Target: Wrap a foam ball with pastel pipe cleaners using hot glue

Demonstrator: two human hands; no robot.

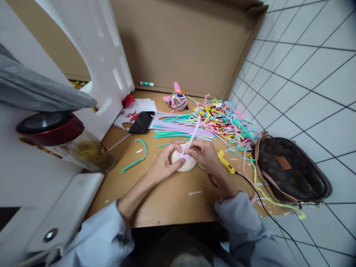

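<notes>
Just above the table's middle, my left hand (167,160) is wrapped round the side of a cream-white ball (187,165) with a pale lilac patch on top. A lilac pipe cleaner (195,129) stands up from that patch, slanting to the upper right. My right hand (203,151) pinches the pipe cleaner low down, close to the ball. Beside the right wrist lies a yellow glue gun (226,162), partly hidden by the arm. Behind the hands, a bundle of straight lilac, pink and teal pipe cleaners (178,128) is spread out.
A tangled heap of coloured pipe cleaners (222,115) fills the back right, beside a decorated ball with pink ears (178,101). A phone (142,122) lies on paper at the left. A brown handbag (292,168) sits right; a glass bottle (86,148) stands left. A black cord (267,204) runs rightward.
</notes>
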